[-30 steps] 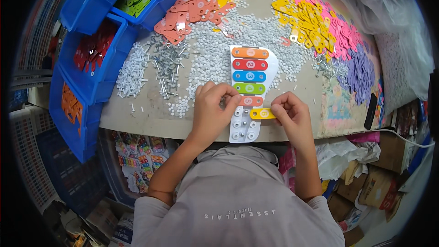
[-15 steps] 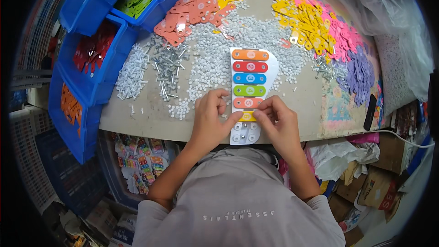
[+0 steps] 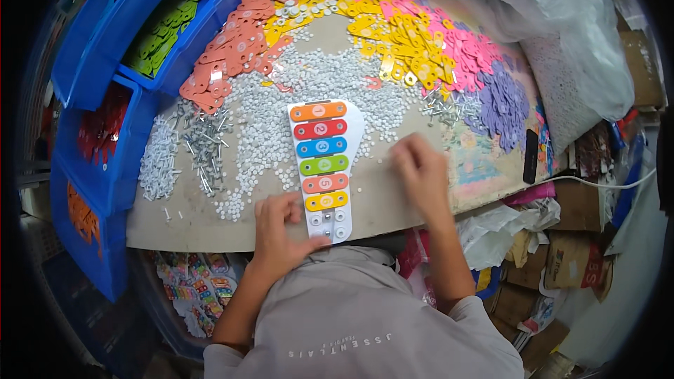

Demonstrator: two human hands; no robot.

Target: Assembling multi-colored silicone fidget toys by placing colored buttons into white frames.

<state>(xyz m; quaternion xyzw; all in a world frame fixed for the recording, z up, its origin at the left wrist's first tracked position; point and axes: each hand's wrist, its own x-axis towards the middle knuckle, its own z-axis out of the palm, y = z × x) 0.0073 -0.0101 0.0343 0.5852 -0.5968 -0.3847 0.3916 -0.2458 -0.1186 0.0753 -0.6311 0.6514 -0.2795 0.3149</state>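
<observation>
A white toy xylophone board [image 3: 355, 130] lies on the table in front of me. Several coloured bars cross it, running from orange at the far end down to a yellow bar [image 3: 326, 201]. Its near end shows white washers [image 3: 340, 232] and metal pegs without a bar. My left hand [image 3: 275, 235] is at the near left edge, fingers curled and thumb pressed against the board. To the right of the board, my right hand [image 3: 423, 172] hovers apart from it, bent and blurred; anything between its fingers is hidden.
White washers [image 3: 309, 74] spread behind the board. Around them lie coral bars [image 3: 228, 49], yellow bars [image 3: 404, 35], pink bars [image 3: 472, 56], purple bars [image 3: 502, 105] and metal pins [image 3: 205, 151]. Blue bins [image 3: 137, 161] stand left. A black bar-shaped object [image 3: 531, 156] lies right.
My right hand has let go of the yellow bar and moved right. My left hand has slid down to the board's near end. The whole view has shifted.
</observation>
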